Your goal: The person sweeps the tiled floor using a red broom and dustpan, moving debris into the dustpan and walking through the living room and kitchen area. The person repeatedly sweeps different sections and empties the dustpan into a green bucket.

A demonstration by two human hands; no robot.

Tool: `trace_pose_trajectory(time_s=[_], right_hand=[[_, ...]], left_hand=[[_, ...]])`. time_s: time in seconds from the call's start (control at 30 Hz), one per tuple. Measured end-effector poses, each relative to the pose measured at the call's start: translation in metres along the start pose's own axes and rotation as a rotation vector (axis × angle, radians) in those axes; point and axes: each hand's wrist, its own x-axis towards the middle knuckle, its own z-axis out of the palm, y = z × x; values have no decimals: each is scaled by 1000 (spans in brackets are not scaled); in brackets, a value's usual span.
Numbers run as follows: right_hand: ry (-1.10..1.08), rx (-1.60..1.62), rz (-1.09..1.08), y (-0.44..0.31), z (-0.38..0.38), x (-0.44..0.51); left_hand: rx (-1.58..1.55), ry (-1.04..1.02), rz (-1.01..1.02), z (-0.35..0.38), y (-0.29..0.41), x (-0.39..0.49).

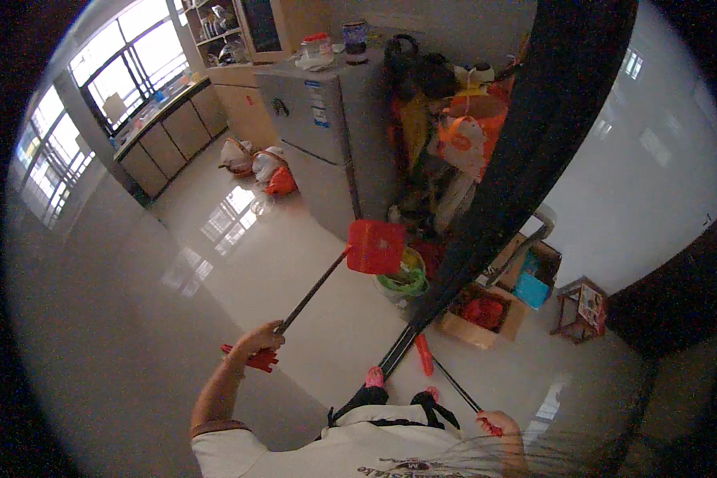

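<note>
My left hand grips the dark pole of a red long-handled dustpan. The pan is tilted up and overlaps a waste bin with a green liner; whether they touch I cannot tell. A red plastic piece shows just under that hand, its link to the pole partly hidden. Low on the right, my right hand is closed around the red grip of a thin dark stick. At its far end is an orange-red head, perhaps a broom's, near my pink footwear.
A grey refrigerator stands ahead, with bags on the floor beside it. A dark door frame or wall edge cuts across the right. Beyond it are an open cardboard box and a small wooden stool. The tile floor is glossy.
</note>
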Motion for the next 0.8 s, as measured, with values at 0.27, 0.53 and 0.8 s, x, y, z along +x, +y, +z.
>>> trace_pose_trajectory(time_s=[0.27, 0.53, 0.8], right_hand=[[-11, 68, 5, 4, 32, -8], [40, 41, -53, -1, 53, -30], [98, 40, -52, -6, 69, -44]], left_hand=[[149, 92, 197, 3, 11, 54], [461, 230, 352, 22, -13, 148], [827, 343, 469, 11, -21, 179]])
